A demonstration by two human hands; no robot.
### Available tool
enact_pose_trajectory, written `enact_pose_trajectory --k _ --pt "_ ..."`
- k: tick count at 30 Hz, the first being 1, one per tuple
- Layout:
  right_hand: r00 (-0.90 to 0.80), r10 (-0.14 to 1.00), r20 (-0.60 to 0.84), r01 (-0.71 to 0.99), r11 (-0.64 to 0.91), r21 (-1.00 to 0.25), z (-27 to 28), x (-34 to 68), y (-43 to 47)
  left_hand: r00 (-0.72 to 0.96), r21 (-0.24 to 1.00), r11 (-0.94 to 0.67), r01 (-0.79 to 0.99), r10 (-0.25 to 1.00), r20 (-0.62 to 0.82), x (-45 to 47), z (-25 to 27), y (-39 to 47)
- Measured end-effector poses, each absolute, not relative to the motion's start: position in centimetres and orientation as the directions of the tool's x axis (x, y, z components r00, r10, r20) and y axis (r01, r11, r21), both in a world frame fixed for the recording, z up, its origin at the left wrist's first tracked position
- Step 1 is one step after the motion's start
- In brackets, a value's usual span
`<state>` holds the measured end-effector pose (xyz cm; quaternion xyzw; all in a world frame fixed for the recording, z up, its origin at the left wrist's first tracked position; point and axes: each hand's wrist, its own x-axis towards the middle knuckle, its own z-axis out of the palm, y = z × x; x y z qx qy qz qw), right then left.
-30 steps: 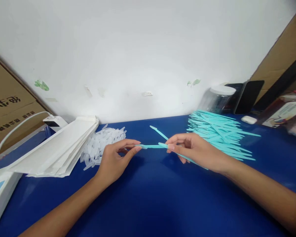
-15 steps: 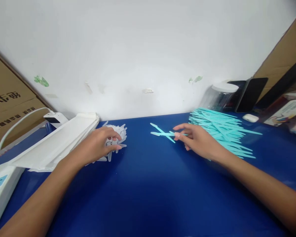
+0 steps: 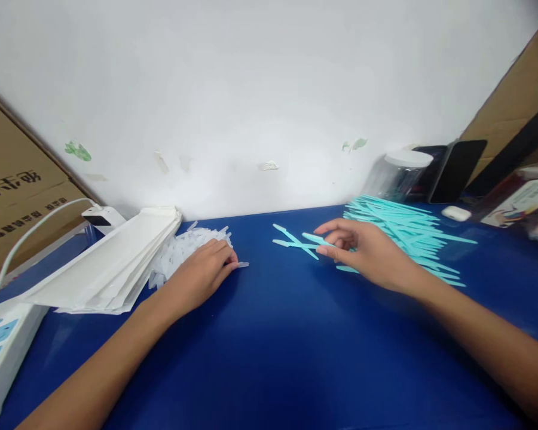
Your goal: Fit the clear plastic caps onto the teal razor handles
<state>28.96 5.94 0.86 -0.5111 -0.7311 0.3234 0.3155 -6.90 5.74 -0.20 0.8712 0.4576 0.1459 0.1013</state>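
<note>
My left hand [image 3: 208,266] is closed in a pinch on a small clear plastic cap [image 3: 242,264], just right of a pile of similar caps [image 3: 174,251]. Between the thumb and fingers of my right hand [image 3: 354,248] is a turquoise eyebrow razor [image 3: 316,239], its flat head pointing left. Two more turquoise razors [image 3: 296,242] lie crossed on the blue table [image 3: 269,334], left of that hand. Behind and right of it spreads a heap of the same razors [image 3: 394,227]; another razor [image 3: 347,269] shows partly beneath the hand.
Long white paper bags [image 3: 112,257] lie stacked at left, near a power strip [image 3: 9,346] and a white plugged-in device [image 3: 103,216]. A clear jar [image 3: 399,176], a dark phone [image 3: 457,170], a white case [image 3: 456,214] and a bottle [image 3: 520,197] stand at right.
My left hand has moved right from over the caps and closed on one. The razor in my right hand now points its head left, with the fingers more curled.
</note>
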Motion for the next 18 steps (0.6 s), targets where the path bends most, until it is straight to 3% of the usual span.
enact_pose_trajectory --k 6,14,18 --pt "-0.370 0.928 0.043 0.480 0.231 -0.847 0.4 28.3 5.1 0.537 0.366 -0.571 0.735 0.819 0.202 -5.2 -1.1 4.7" --pt "-0.567 0.813 0.132 0.500 0.467 -0.729 0.5 27.3 4.5 0.466 0.645 -0.417 0.640 0.878 0.105 -3.2 -0.1 2.9" --pt "-0.613 0.775 0.151 0.473 0.514 -0.716 0.8 27.3 4.1 0.438 0.741 -0.339 0.579 0.896 0.068 -3.0 -0.1 2.9"
